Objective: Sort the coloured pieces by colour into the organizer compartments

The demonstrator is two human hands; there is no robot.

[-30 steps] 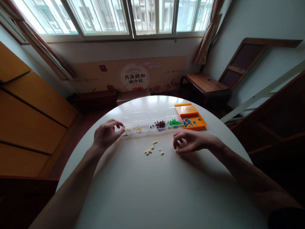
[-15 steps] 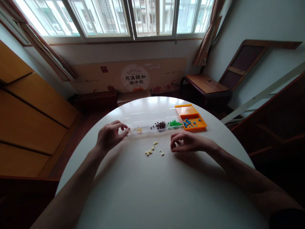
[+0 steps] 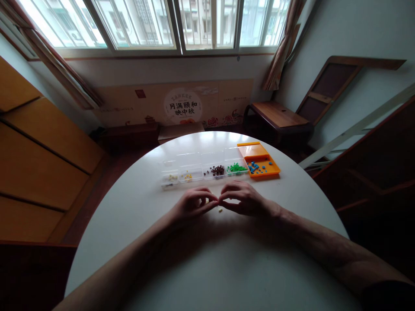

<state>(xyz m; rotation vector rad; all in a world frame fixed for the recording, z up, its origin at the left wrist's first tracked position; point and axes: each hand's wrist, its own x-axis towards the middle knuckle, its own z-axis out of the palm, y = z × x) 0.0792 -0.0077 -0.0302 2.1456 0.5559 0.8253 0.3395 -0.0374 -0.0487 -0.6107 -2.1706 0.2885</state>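
Above the white table, my left hand [image 3: 194,203] and my right hand [image 3: 243,198] meet at the fingertips, each closed in a pinch. Whatever lies between the fingers is too small to make out. A pale yellow toy brick [image 3: 220,210] lies on the table just below the fingertips. Other pale bricks show only partly behind my left hand. Beyond the hands stands a row of clear boxes with small pieces: pale ones [image 3: 173,177] at the left, then yellow [image 3: 188,176], dark brown [image 3: 218,170] and green [image 3: 237,168].
At the right end of the row an open orange box [image 3: 266,175] holds blue pieces [image 3: 253,167]. The round white table [image 3: 207,268] has its curved far edge behind the boxes. A wooden stool [image 3: 279,114] stands beyond it, below the window.
My left hand has moved right and nearer, from the leftmost clear box to the fingertips of my right hand. My right hand has shifted slightly left. The loose pale bricks are now mostly covered.
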